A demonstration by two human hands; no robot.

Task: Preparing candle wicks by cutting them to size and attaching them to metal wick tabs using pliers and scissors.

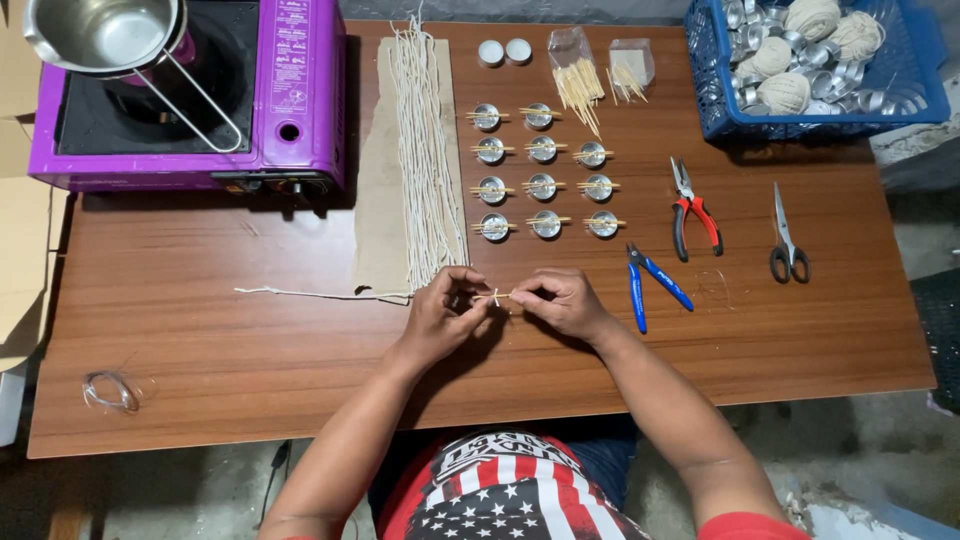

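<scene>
Head view. We look straight down on a brown wooden table; our left hand and right hand meet near the middle of its near edge. Between them we pinch a short wooden stick with a bit of pale wick string tied about it; the fingertips of both hands are closed on the stick's two ends, so each hand is clamped on it. The stick's long axis runs left to right, parallel to the near edge, one end pointing toward each hand, and neither hand is clearly the nearer. A loose white string trails leftward from the left hand along the table. Just beyond the hands lie rows of small metal cups, each bridged by a stick lying in the same left-to-right sense. A strip of cardboard with cut wick lengths runs toward the far edge, long axis at right angles to the stick. To the right lie blue pliers, red pliers and scissors; a purple stove with a steel pot fills the far-left corner, a blue basket the far-right corner.
</scene>
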